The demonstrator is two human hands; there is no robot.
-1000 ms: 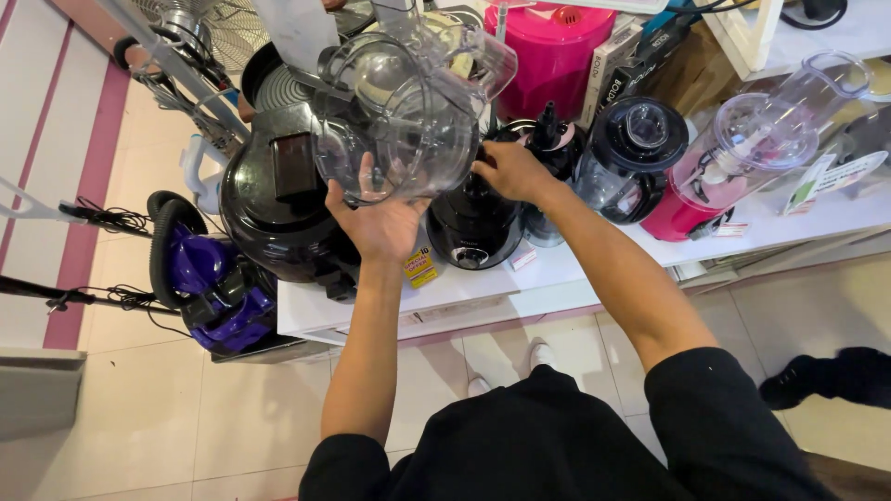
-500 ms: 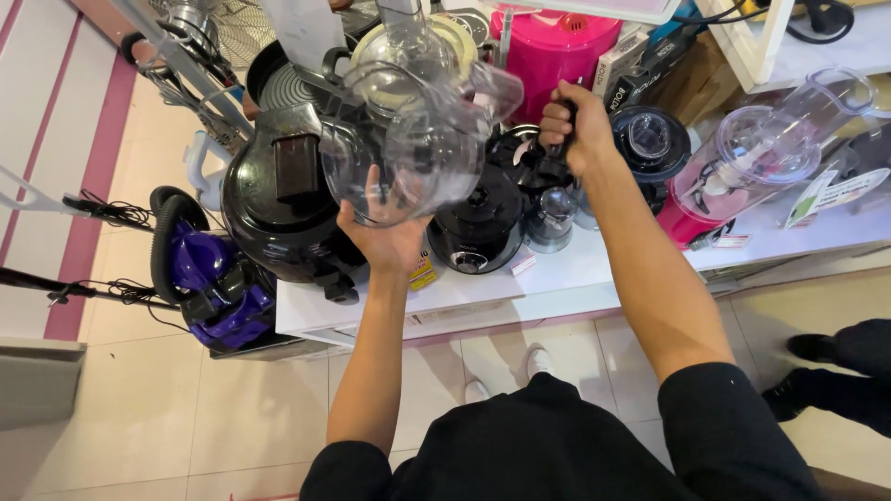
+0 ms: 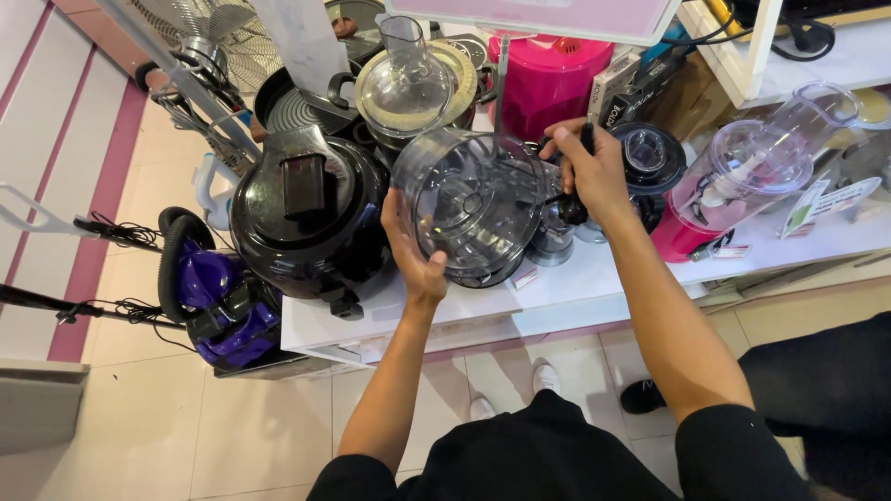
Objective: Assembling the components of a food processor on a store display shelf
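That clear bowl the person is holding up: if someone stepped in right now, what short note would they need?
Left hand: grips the side of the clear plastic bowl, held tilted with its open mouth toward the camera, above the white shelf.
Right hand: fingers closed around a small black part beside the bowl's far rim.
Nearby: the clear lid with a feed chute lies behind the bowl; a large black cooker stands to the left, a pink blender to the right.
Done: bowl is off any base and lidless.
Left: bowl and black part are not yet set down; both hands are occupied.
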